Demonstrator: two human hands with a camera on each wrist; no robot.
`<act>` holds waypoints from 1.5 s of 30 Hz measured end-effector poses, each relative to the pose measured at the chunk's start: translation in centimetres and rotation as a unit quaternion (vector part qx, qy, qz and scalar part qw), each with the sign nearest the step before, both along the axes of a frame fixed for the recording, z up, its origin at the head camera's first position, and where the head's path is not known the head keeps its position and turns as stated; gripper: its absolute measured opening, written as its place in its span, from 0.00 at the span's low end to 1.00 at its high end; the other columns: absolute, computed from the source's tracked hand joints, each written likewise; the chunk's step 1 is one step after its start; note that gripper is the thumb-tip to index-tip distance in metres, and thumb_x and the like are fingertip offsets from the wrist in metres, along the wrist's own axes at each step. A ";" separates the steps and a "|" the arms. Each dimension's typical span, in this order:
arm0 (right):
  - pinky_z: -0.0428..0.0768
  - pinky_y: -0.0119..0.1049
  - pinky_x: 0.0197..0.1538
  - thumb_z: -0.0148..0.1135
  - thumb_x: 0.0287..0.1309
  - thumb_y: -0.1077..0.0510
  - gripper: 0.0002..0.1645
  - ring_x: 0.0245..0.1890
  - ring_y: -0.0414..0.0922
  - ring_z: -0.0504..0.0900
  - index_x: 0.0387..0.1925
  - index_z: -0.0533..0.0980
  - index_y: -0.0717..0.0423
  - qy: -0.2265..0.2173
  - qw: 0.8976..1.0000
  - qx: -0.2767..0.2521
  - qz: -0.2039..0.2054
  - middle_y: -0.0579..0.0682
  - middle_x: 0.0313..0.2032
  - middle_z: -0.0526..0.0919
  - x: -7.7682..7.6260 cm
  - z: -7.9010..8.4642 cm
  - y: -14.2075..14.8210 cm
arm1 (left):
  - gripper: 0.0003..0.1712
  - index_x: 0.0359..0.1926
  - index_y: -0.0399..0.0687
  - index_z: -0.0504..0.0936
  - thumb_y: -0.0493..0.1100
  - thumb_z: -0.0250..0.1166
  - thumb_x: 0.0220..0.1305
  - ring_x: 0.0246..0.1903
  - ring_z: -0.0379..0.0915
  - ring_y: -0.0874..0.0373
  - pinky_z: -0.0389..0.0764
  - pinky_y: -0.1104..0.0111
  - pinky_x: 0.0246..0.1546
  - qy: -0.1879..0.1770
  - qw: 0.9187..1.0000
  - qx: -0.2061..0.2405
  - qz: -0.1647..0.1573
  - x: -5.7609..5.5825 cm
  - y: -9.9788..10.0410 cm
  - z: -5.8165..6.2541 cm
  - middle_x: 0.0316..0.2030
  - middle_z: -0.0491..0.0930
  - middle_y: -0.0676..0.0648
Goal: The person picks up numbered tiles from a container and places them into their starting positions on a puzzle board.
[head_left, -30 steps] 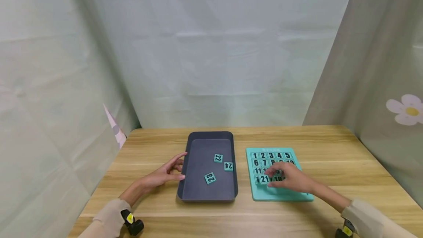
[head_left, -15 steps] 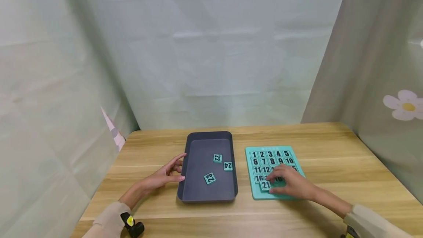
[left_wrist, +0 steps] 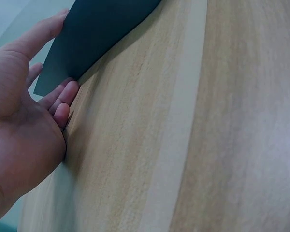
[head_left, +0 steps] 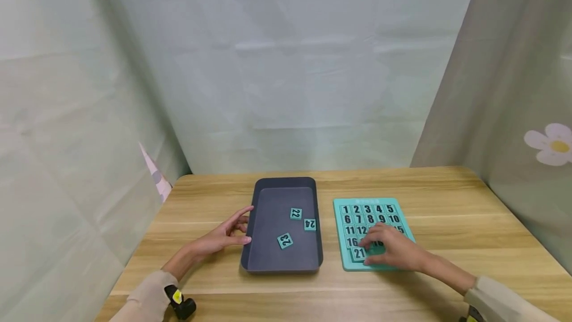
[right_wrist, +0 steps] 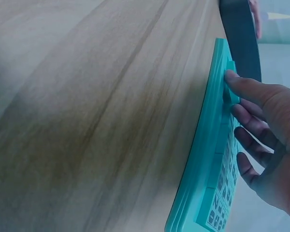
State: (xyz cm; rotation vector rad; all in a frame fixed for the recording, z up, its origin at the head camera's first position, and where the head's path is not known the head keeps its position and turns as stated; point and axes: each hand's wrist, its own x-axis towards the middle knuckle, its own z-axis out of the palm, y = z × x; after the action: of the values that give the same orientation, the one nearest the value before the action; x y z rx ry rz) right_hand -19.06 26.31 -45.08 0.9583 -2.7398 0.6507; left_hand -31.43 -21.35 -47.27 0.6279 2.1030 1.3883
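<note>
On the turquoise number board (head_left: 402, 265), my right hand (head_left: 395, 248) pinches the number tile 21 (head_left: 359, 254) at the lower left corner. Its thumb is at the tile's right side and a fingertip lies at the top edge. The right wrist view has the thumb (right_wrist: 239, 83) against the tile near the board's end, the other fingers bent over the number rows. My left hand (head_left: 216, 240) touches the left rim of the dark grey tray (head_left: 268, 266) with index finger and thumb. In the left wrist view, its smaller fingers (left_wrist: 63, 108) bend beside the tray's lower edge.
Inside the tray lie loose tiles 22 (head_left: 296, 213), 24 (head_left: 310, 224) and 23 (head_left: 284, 240). Several numbered tiles fill the board's upper rows. Both stand on a wooden table (head_left: 214, 287), with pale curtains (head_left: 286, 88) behind and at the sides.
My right hand has brought tile 21 down and toward me, from over the row above to the board's lower left corner, where it has straightened. The left hand stays at the tray.
</note>
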 end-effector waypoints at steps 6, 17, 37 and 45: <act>0.79 0.37 0.46 0.79 0.50 0.47 0.18 0.40 0.34 0.77 0.42 0.87 0.47 -0.003 1.000 -0.002 0.010 0.35 0.36 0.85 0.0 0.3 -0.2 | 0.48 0.82 0.63 0.47 0.46 0.65 0.71 0.61 0.61 0.47 0.65 0.59 0.60 0.001 1.000 0.003 -0.003 -0.1 0.0 0.0 0.73 0.57 0.37; 0.78 0.36 0.46 0.78 0.50 0.44 0.19 0.40 0.33 0.76 0.43 0.87 0.46 -0.033 0.999 0.009 0.004 0.33 0.35 0.83 -0.5 0.2 -0.8 | 0.48 0.82 0.62 0.47 0.46 0.66 0.71 0.62 0.61 0.46 0.65 0.59 0.60 -0.001 1.000 0.001 -0.001 0.1 0.1 0.1 0.74 0.57 0.36; 0.81 0.52 0.52 0.72 0.61 0.56 0.12 0.45 0.44 0.82 0.46 0.87 0.54 -0.072 0.997 -0.027 0.009 0.44 0.37 0.87 -6.8 4.9 -6.0 | 0.48 0.82 0.63 0.47 0.46 0.65 0.71 0.62 0.60 0.46 0.65 0.58 0.60 -0.002 1.000 0.001 -0.001 0.0 0.1 -0.2 0.74 0.56 0.37; 0.81 0.42 0.49 0.72 0.61 0.55 0.14 0.43 0.45 0.83 0.46 0.87 0.58 -0.055 0.997 -0.006 0.046 0.51 0.41 0.88 -10.5 3.6 -10.9 | 0.48 0.82 0.62 0.47 0.46 0.66 0.71 0.61 0.61 0.48 0.65 0.58 0.60 0.006 1.000 0.007 -0.007 0.0 0.5 -0.1 0.73 0.56 0.37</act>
State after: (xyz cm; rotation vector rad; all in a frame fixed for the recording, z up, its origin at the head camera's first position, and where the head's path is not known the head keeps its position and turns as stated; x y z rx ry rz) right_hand -29.53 15.39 -41.47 1.0812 -2.7968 0.7580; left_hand -31.39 -20.90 -47.39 0.6566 2.0954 1.3956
